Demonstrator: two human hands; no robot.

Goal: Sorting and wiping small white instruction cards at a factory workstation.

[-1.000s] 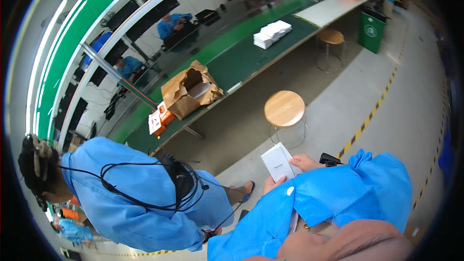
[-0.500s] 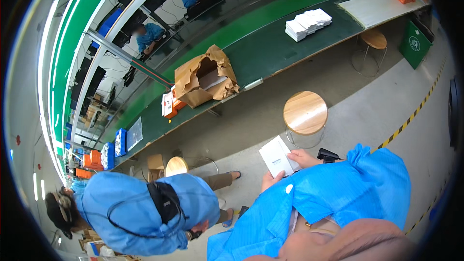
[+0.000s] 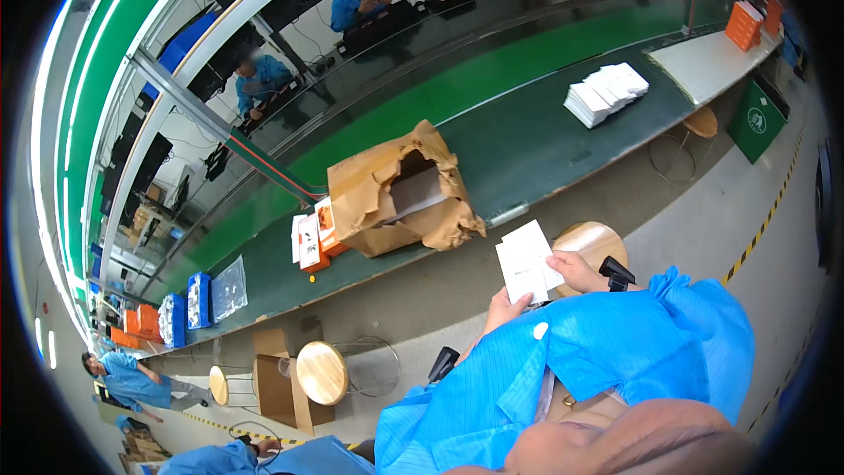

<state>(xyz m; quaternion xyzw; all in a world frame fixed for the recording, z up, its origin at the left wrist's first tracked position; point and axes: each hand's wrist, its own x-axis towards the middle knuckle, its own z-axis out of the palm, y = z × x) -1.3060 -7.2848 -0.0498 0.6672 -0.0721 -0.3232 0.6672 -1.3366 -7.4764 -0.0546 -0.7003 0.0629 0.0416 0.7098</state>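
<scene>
- White leaflets (image 3: 527,261) sit between both hands, above the blue sleeves.
- Right hand (image 3: 578,271), at their 3 o'clock, pinches the edge.
- Left hand (image 3: 503,310), at 7 o'clock, grips from below.
- Torn cardboard box (image 3: 400,193) lies at 10 o'clock.

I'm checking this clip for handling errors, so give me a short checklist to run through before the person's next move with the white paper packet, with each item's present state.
1. Left hand on the white paper packet: ok, it grips the near lower edge.
2. Right hand on the packet: ok, fingers at its right edge.
3. Packet clear of the round wooden stool: ok, held above it, though how far above cannot be told.
4. Free space on the green conveyor belt beside the torn cardboard box: ok.
5. Stack of white packets tidy: cannot tell, too far away.
</scene>
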